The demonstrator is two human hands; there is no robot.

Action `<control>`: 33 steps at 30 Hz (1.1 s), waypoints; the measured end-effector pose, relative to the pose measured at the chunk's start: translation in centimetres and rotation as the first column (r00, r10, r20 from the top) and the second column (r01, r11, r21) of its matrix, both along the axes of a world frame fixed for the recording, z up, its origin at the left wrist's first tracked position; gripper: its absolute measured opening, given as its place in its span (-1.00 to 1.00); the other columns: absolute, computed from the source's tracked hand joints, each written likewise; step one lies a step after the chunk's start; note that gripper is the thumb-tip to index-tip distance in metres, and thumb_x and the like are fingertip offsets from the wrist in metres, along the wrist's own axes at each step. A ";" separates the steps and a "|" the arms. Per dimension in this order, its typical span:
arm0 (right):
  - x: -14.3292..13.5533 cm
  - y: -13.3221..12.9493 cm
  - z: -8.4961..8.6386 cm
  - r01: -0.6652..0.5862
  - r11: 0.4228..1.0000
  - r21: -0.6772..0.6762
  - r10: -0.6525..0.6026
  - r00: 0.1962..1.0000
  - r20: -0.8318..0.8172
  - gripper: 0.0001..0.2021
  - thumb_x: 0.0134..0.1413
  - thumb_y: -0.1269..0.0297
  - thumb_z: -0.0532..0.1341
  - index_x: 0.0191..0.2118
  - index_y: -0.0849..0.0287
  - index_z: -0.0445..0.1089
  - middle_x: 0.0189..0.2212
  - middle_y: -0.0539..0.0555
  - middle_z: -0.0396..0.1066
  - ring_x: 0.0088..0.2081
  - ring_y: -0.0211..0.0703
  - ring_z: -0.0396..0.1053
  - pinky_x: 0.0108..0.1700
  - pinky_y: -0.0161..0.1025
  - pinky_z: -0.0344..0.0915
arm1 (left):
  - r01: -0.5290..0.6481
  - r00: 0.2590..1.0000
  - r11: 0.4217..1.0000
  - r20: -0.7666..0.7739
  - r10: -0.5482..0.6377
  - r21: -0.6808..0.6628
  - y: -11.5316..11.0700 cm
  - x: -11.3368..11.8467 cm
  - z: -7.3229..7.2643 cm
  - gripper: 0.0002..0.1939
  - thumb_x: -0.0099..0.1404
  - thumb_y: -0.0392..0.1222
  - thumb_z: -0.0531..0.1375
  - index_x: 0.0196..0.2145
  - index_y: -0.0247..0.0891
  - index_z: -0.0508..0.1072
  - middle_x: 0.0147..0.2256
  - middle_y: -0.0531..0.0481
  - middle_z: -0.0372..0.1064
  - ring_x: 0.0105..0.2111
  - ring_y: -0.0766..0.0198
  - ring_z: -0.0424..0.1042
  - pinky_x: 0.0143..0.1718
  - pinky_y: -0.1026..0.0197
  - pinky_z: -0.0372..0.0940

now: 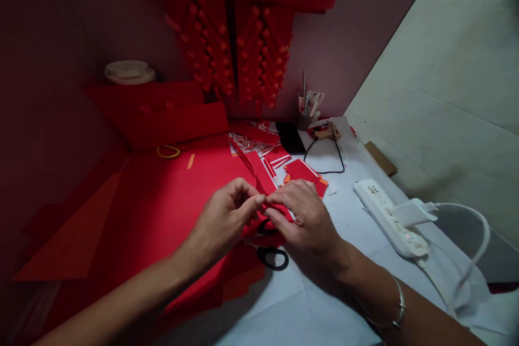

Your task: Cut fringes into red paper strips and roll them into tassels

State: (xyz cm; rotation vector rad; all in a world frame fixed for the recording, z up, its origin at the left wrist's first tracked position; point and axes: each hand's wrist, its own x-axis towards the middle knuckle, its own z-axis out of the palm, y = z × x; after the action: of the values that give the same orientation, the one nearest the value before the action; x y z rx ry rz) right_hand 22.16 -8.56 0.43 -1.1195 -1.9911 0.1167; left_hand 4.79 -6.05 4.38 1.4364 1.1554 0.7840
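Note:
My left hand (227,210) and my right hand (308,217) meet fingertip to fingertip over the middle of the table. Pinched between them is a small piece of red paper (280,211), mostly covered by the fingers, so its full shape cannot be made out. Right below the hands lies a pair of scissors (279,267) with black handles; the blades are hidden. A big sheet of red paper (174,200) spreads under my left forearm. Just beyond my fingers are cut red cards (302,171) and a heap of thin paper strips (251,143).
A white power strip (385,216) with a plugged-in charger (413,212) and cable sits at right. Farther back are a black phone (290,138), a pen cup (307,119) and a glue gun (327,131). Red paper decorations (263,54) hang on the wall. Yellow-handled scissors (168,152) lie left.

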 end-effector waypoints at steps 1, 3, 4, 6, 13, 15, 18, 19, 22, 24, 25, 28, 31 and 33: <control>-0.1 -0.2 0.1 -0.016 1.000 -0.006 0.016 1.000 -0.003 -0.95 0.23 0.41 0.23 -0.24 0.14 0.44 -0.35 0.10 0.53 -0.27 0.00 0.38 -0.14 -0.04 0.23 | -0.016 1.000 1.000 -0.016 0.017 0.012 -0.5 -0.2 0.0 -0.83 0.24 -0.12 0.21 -0.44 -0.25 0.36 -0.59 0.14 0.33 -0.59 0.36 0.28 -0.55 0.33 0.22; -0.4 -0.7 0.3 -0.054 0.998 -0.023 0.054 0.999 -0.005 -0.94 0.23 0.42 0.22 -0.25 0.14 0.43 -0.35 0.09 0.53 -0.28 -0.02 0.38 -0.14 -0.04 0.23 | -0.050 0.998 0.998 -0.043 0.052 0.044 -1.8 -0.5 -0.2 -0.83 0.26 -0.12 0.19 -0.42 -0.24 0.37 -0.55 0.11 0.35 -0.54 0.33 0.33 -0.53 0.32 0.24; -0.5 -1.0 0.4 -0.077 0.997 -0.032 0.077 0.997 -0.005 -0.93 0.23 0.42 0.21 -0.25 0.14 0.43 -0.36 0.09 0.52 -0.29 -0.02 0.37 -0.15 -0.05 0.23 | -0.068 0.996 0.996 -0.048 0.071 0.054 -2.5 -0.8 -0.4 -0.84 0.27 -0.12 0.18 -0.41 -0.23 0.37 -0.53 0.10 0.37 -0.51 0.31 0.36 -0.50 0.31 0.27; -0.9 -1.6 0.6 -0.125 0.991 -0.052 0.124 0.992 -0.005 -0.93 0.23 0.43 0.21 -0.26 0.15 0.43 -0.38 0.08 0.52 -0.31 -0.03 0.37 -0.16 -0.06 0.22 | -0.103 0.991 0.992 -0.083 0.109 0.076 -4.0 -1.3 -0.7 -0.83 0.29 -0.11 0.17 -0.41 -0.23 0.38 -0.51 0.09 0.37 -0.48 0.30 0.37 -0.44 0.29 0.29; -1.9 -2.9 0.6 -0.276 0.954 -0.117 0.279 0.960 0.007 -0.89 0.26 0.42 0.16 -0.27 0.18 0.44 -0.42 0.07 0.50 -0.34 -0.06 0.34 -0.17 -0.08 0.22 | -0.200 0.961 0.971 -0.168 0.220 0.129 -7.5 -2.6 -2.5 -0.83 0.32 -0.11 0.15 -0.41 -0.19 0.40 -0.50 0.10 0.38 -0.48 0.30 0.39 -0.44 0.32 0.29; -2.1 -2.9 0.5 -0.299 0.944 -0.137 0.301 0.954 -0.007 -0.87 0.26 0.42 0.16 -0.29 0.20 0.45 -0.44 0.08 0.48 -0.35 -0.07 0.32 -0.18 -0.08 0.22 | -0.231 0.954 0.963 -0.162 0.253 0.139 -8.0 -2.9 -2.8 -0.85 0.33 -0.11 0.16 -0.38 -0.17 0.41 -0.47 0.10 0.40 -0.45 0.29 0.41 -0.41 0.32 0.31; -2.4 -3.0 0.3 -0.309 0.936 -0.166 0.306 0.951 -0.049 -0.86 0.26 0.41 0.16 -0.32 0.20 0.45 -0.46 0.07 0.47 -0.38 -0.09 0.30 -0.21 -0.09 0.22 | -0.271 0.945 0.951 -0.145 0.292 0.149 -8.5 -3.1 -3.2 -0.87 0.32 -0.11 0.18 -0.38 -0.15 0.42 -0.46 0.11 0.42 -0.46 0.30 0.41 -0.41 0.34 0.32; -2.4 -3.0 0.2 -0.315 0.933 -0.173 0.309 0.949 -0.061 -0.86 0.26 0.41 0.16 -0.31 0.20 0.44 -0.46 0.06 0.46 -0.38 -0.10 0.30 -0.22 -0.09 0.22 | -0.274 0.945 0.951 -0.141 0.294 0.142 -8.6 -3.1 -3.3 -0.87 0.31 -0.11 0.19 -0.38 -0.14 0.43 -0.46 0.11 0.42 -0.46 0.30 0.41 -0.41 0.34 0.32; -2.6 -3.2 0.2 -0.334 0.921 -0.199 0.321 0.942 -0.097 -0.89 0.25 0.41 0.16 -0.29 0.18 0.43 -0.43 0.06 0.46 -0.38 -0.10 0.30 -0.22 -0.10 0.24 | -0.289 0.945 0.953 -0.132 0.299 0.092 -9.0 -3.0 -3.6 -0.87 0.31 -0.09 0.20 -0.38 -0.14 0.43 -0.45 0.09 0.44 -0.44 0.27 0.43 -0.40 0.31 0.34; -2.6 -3.3 0.2 -0.348 0.910 -0.225 0.327 0.937 -0.126 -0.90 0.25 0.41 0.16 -0.28 0.16 0.42 -0.42 0.05 0.46 -0.37 -0.11 0.31 -0.21 -0.10 0.25 | -0.311 0.940 0.949 -0.129 0.316 0.059 -9.3 -2.9 -3.8 -0.85 0.31 -0.05 0.20 -0.38 -0.13 0.42 -0.46 0.07 0.44 -0.45 0.25 0.43 -0.42 0.29 0.35; -2.7 -3.3 0.2 -0.352 0.904 -0.240 0.327 0.935 -0.141 -0.91 0.25 0.41 0.17 -0.27 0.15 0.42 -0.41 0.05 0.47 -0.36 -0.11 0.32 -0.21 -0.10 0.26 | -0.318 0.937 0.947 -0.135 0.321 0.045 -9.5 -2.9 -3.9 -0.83 0.32 -0.03 0.18 -0.38 -0.13 0.41 -0.47 0.06 0.44 -0.46 0.23 0.43 -0.44 0.27 0.35; -2.7 -3.3 0.3 -0.370 0.885 -0.281 0.331 0.927 -0.177 -0.92 0.23 0.43 0.18 -0.25 0.15 0.42 -0.40 0.05 0.49 -0.36 -0.11 0.34 -0.22 -0.11 0.25 | -0.340 0.923 0.939 -0.172 0.344 0.057 -9.9 -2.9 -4.2 -0.78 0.32 0.05 0.16 -0.37 -0.11 0.38 -0.46 0.02 0.44 -0.44 0.18 0.43 -0.44 0.22 0.37; -2.8 -3.3 0.4 -0.381 0.873 -0.305 0.340 0.923 -0.182 -0.92 0.22 0.45 0.18 -0.27 0.16 0.41 -0.41 0.05 0.49 -0.36 -0.12 0.34 -0.24 -0.10 0.23 | -0.305 0.938 0.951 -0.153 0.310 0.056 -9.9 -3.2 -4.5 -0.76 0.31 0.07 0.17 -0.39 -0.12 0.38 -0.47 0.01 0.42 -0.46 0.19 0.40 -0.43 0.22 0.37; -2.9 -3.2 0.4 -0.381 0.870 -0.313 0.340 0.923 -0.178 -0.91 0.21 0.45 0.18 -0.29 0.15 0.41 -0.43 0.03 0.48 -0.38 -0.12 0.33 -0.25 -0.10 0.22 | -0.293 0.948 0.954 -0.115 0.298 0.057 -9.9 -3.4 -4.5 -0.78 0.31 0.03 0.18 -0.40 -0.13 0.38 -0.46 0.02 0.40 -0.45 0.21 0.39 -0.43 0.23 0.37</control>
State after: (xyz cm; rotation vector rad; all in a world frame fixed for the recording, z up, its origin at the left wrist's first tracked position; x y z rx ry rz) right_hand 19.29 -11.81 0.86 -0.9052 -2.1021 0.7367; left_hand 1.41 -15.91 -0.16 1.3752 1.4808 0.9395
